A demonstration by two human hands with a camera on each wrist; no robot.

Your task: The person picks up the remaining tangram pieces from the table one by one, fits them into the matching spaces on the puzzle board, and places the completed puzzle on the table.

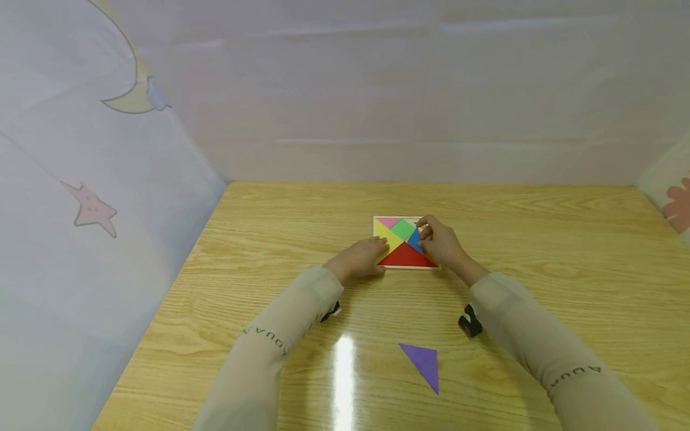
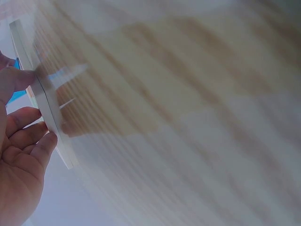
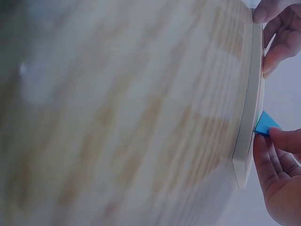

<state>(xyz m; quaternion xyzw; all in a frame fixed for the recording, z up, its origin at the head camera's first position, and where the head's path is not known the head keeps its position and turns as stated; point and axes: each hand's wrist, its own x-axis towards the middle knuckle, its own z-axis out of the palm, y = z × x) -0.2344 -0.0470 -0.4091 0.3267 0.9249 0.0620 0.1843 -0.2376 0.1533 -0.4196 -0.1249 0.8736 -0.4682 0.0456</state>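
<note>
A tangram tray (image 1: 409, 267) with a pale rim lies on the table, holding yellow (image 1: 390, 244), red (image 1: 405, 256), green (image 1: 402, 230) and pink (image 1: 386, 222) pieces. My left hand (image 1: 360, 258) holds the tray at its left side, fingers over the yellow piece and thumb at the near corner. At the tray's right side, my right hand (image 1: 441, 240) pinches a blue piece (image 3: 265, 123) between thumb and fingers. That piece is tilted up above the tray's surface in the right wrist view. My right fingers partly hide the tray's far right corner.
A purple triangle (image 1: 426, 363) lies by itself on the wooden table (image 1: 269, 227), nearer to me. Black devices (image 1: 470, 321) show under both sleeves. A pale printed sheet (image 1: 377, 108) stands behind the table, another (image 1: 70, 269) along its left side.
</note>
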